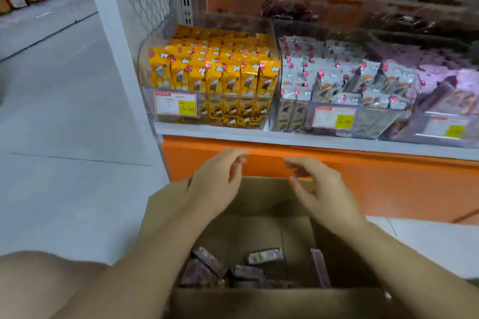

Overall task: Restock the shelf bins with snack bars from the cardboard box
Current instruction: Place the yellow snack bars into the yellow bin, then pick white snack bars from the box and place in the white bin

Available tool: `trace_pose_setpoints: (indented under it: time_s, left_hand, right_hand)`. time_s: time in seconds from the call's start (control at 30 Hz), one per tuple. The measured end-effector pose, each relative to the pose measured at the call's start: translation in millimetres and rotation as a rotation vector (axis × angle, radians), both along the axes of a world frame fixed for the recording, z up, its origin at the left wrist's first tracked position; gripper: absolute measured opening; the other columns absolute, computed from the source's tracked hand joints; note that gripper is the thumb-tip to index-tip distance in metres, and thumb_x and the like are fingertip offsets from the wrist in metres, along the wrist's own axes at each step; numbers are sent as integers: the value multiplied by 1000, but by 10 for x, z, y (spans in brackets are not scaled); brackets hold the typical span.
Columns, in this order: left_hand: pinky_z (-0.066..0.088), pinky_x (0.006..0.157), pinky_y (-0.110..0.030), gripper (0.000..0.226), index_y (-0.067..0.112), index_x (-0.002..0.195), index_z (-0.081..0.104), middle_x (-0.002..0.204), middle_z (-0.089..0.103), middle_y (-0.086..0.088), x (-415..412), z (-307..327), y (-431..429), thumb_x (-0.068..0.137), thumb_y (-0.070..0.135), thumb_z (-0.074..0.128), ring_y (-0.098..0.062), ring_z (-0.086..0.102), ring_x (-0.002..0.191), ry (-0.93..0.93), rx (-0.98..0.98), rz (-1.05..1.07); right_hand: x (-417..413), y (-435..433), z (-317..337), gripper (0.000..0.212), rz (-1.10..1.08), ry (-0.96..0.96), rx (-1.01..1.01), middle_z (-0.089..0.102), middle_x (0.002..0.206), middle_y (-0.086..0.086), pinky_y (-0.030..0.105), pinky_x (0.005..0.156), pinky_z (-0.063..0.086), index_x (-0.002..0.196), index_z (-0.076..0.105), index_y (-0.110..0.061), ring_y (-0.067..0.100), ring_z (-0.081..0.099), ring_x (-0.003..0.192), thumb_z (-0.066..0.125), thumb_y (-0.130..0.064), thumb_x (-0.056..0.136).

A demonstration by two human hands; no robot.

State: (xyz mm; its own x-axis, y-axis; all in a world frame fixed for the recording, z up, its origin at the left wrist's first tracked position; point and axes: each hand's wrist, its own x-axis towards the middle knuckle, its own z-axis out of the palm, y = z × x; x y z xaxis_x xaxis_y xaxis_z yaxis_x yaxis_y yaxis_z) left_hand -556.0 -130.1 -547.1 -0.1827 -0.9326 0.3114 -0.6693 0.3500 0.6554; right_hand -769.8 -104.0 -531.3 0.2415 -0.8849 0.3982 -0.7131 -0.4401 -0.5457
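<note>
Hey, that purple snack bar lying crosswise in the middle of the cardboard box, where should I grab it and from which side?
Pinch the purple snack bar across its narrow width, near mid-length, coming straight down from above. It lies uppermost with both long edges exposed, and the cardboard box walls rise high around it, likely blocking any sideways reach.

A: Is there a way into the cardboard box (254, 199)?
B: Yes, its top is open. Snack bars (264, 256) lie only at the near end, and the far floor is bare.
A: And on the shelf (220, 130)?
B: The yellow bin (223, 111) and grey bin (290, 114) are packed to the rim, with room only above them.
</note>
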Motion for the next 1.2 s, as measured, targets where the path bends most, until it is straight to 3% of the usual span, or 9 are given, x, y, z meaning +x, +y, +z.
trace_pose_setpoints:
  time_s: [0.1, 0.3, 0.43, 0.57, 0.7, 0.87, 1.0, 1.1, 1.2]
  left_hand:
    - [46, 89, -20, 30, 31, 119, 58, 106, 59, 20, -40, -429, 117, 94, 15, 52, 1, 56, 101, -2, 182, -25]
    - [39, 83, -9, 29, 30, 120, 58, 103, 61, 18, -80, -1024, 136, 96, 14, 51, 1, 57, 100, 12, 471, 62]
    - [43, 92, -19, 28, 24, 120, 60, 107, 65, 11, -81, -1398, 110, 95, 13, 52, -4, 57, 104, -7, 604, 117]
    - [40, 88, -17, 28, 21, 121, 60, 109, 64, 8, -23, -1801, 95, 97, 13, 50, -8, 57, 107, -56, 802, 145]
    - [41, 92, -22, 34, 16, 130, 55, 130, 55, -3, 56, -2080, 29, 96, 15, 53, -17, 52, 120, -189, 970, 124]
    - [40, 104, -38, 48, 16, 138, 46, 142, 37, -13, 168, -2377, -120, 92, 20, 58, -31, 44, 125, -455, 1096, 104]
    - [42, 102, -37, 49, 18, 137, 45, 142, 30, -11, 159, -2524, -30, 90, 15, 60, -33, 45, 124, -567, 1207, 30]
    - [41, 104, -36, 50, 19, 139, 44, 143, 27, -14, 148, -2555, -22, 91, 19, 59, -31, 44, 124, -600, 1204, -1]
    - [43, 99, -35, 48, 14, 133, 49, 137, 41, -14, 158, -2583, -3, 89, 24, 63, -28, 47, 121, -642, 1210, -81]
  right_hand:
    - [-174, 112, -365, 42, -15, -25, 146, 64, 99, -10, 15, 82, 47, 118, 58, -27, 2, 59, 90, 65, -4, 84]
    - [-343, 94, -955, 50, -68, -59, 405, 60, 100, -16, 7, 84, 44, 121, 49, -35, -3, 58, 94, 66, -6, 84]
    - [-379, 8, -1387, 57, -129, -9, 621, 56, 108, -14, 16, 90, 47, 133, 44, -31, -1, 57, 98, 65, -10, 85]
    - [-388, -87, -1841, 70, -103, 53, 902, 53, 117, -8, 23, 87, 50, 143, 29, -31, 7, 56, 101, 66, -16, 85]
    - [-326, -144, -2184, 80, -24, 133, 1097, 54, 131, 4, 28, 93, 47, 148, 22, -26, 18, 55, 115, 69, -17, 83]
    - [-253, -223, -2439, 88, 17, 338, 1160, 29, 148, 14, 37, 107, 36, 150, 17, -21, 32, 35, 133, 71, -30, 81]
    - [-128, -234, -2553, 98, 33, 383, 1279, 11, 155, 14, 31, 110, 28, 151, 10, -18, 31, 23, 140, 74, -34, 79]
    - [-20, -175, -2630, 99, 87, 347, 1336, 16, 154, 13, 30, 109, 31, 151, 11, -17, 29, 26, 139, 76, -28, 77]
    - [93, -92, -2678, 94, 144, 330, 1317, 21, 151, 10, 32, 106, 37, 149, 20, -20, 28, 32, 135, 77, -27, 75]
